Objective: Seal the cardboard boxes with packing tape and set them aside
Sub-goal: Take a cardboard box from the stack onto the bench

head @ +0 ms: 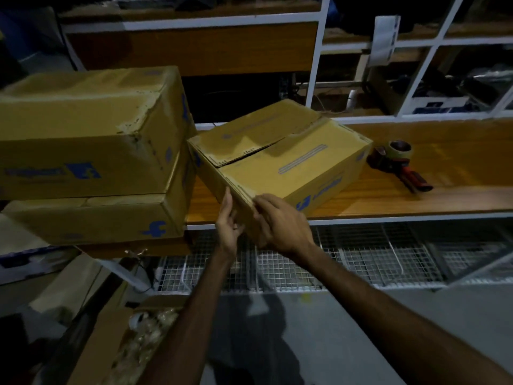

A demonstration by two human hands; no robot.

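L hand [228, 226], R hand [280, 223] on box [291, 162]; f logo [303, 202].

Tan box [280, 159], blue logo; red-handled tape dispenser [399, 163].

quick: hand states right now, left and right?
Left hand: open, straight fingers flat against the box at its near corner.
Right hand: fingers curled over that corner, gripping the box.

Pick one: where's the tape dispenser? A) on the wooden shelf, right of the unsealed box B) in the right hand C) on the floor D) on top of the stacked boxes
A: the tape dispenser lies on the wooden shelf, to the right of the cardboard box, with no hand on it.
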